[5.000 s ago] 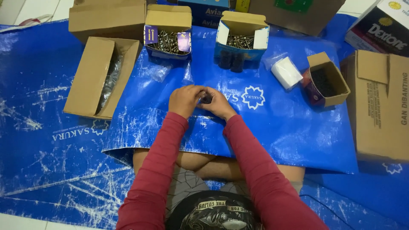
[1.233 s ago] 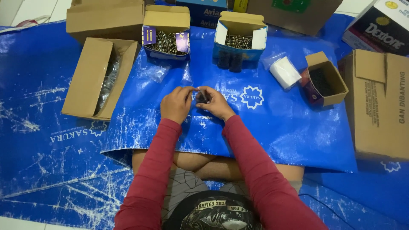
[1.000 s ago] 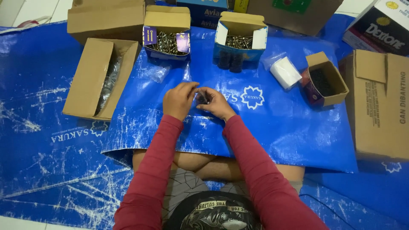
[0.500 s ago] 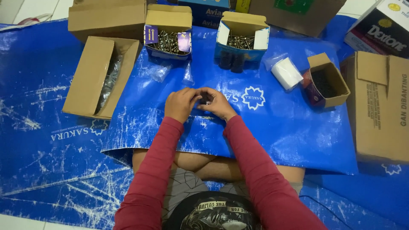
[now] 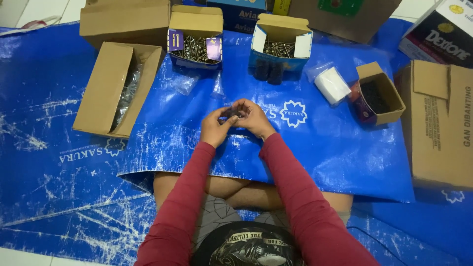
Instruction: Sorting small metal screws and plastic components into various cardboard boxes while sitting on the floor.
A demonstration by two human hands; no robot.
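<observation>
the small dark piece pinched between the left hand and the right hand is too tiny and too covered by the fingers to tell what it is. the long open carton near the left edge of the blue floor sheet holds something wrapped in clear plastic, its contents hard to make out. the dark bits inside the small box toward the right edge are too small to tell. the big carton on the right runs off the picture's edge, as do the boxes along the far edge.
</observation>
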